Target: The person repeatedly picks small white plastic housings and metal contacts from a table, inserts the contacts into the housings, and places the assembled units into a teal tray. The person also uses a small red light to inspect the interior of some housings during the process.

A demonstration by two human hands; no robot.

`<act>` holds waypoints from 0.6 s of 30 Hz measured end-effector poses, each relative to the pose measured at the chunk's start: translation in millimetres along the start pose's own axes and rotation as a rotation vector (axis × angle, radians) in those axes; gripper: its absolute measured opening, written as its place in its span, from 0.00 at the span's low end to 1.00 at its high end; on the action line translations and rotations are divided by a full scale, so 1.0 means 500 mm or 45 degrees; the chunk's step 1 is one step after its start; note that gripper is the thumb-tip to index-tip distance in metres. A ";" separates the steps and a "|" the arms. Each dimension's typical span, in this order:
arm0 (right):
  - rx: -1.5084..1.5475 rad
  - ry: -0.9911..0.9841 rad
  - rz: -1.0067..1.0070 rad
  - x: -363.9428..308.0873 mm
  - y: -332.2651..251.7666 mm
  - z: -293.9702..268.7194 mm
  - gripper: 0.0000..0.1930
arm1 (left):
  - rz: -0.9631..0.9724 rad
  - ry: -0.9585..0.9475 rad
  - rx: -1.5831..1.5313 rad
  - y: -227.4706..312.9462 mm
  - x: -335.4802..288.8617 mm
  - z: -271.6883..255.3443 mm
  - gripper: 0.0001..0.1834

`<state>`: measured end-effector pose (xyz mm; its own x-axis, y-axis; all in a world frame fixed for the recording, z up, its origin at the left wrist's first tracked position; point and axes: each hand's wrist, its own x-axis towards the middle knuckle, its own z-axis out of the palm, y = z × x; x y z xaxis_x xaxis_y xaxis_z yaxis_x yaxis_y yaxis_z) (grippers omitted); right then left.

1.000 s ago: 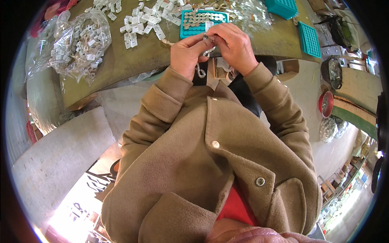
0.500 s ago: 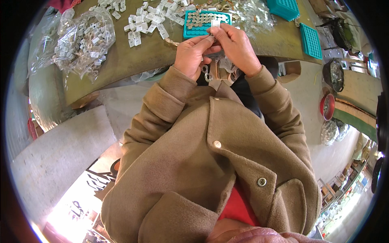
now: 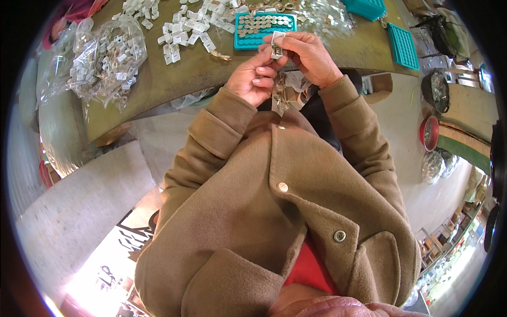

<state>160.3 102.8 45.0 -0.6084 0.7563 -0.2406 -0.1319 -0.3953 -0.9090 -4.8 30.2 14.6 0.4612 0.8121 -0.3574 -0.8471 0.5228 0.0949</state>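
Note:
A small white plastic box (image 3: 278, 38) with dark and metallic parts showing in it is held up between my two hands, over the table's near edge. My right hand (image 3: 315, 59) pinches its upper end between thumb and fingers. Below and to its left, my left hand (image 3: 253, 79) has its fingers curled, gripping the lower end. Just beyond them lies a teal tray (image 3: 257, 44) with rows of round, flat metallic pieces in its farther part. Crinkled clear plastic with brownish bits (image 3: 281, 94) shows below the hands; whether it hangs from them is unclear.
Many white plastic boxes (image 3: 182, 29) lie loose at the left of the table (image 3: 174, 79), beside a clear bag of white pieces (image 3: 113, 58). Small clear packets (image 3: 327, 24) are heaped right of the tray. Another teal tray (image 3: 403, 46) sits at the right edge.
The white box is tilted and shows its metallic inside more. My left hand has turned, its fingers now curled toward me. A crumpled brownish packet left of the tray is now uncovered.

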 end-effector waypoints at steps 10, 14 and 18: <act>-0.966 -0.025 -0.690 -0.038 -0.002 -0.004 0.21 | 0.009 -0.042 -0.040 -0.015 -0.006 0.026 0.13; -1.231 0.188 -1.096 -0.041 0.023 -0.008 0.15 | -0.006 0.148 0.203 -0.017 -0.011 0.031 0.13; -1.241 0.290 -1.142 -0.065 0.059 -0.022 0.12 | -0.009 0.231 0.357 -0.023 -0.013 0.030 0.09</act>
<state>184.7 72.3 22.5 -0.4510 0.6633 0.5972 0.2512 0.7364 -0.6282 5.6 22.6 29.7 0.3908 0.7619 -0.5164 -0.7267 0.5997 0.3349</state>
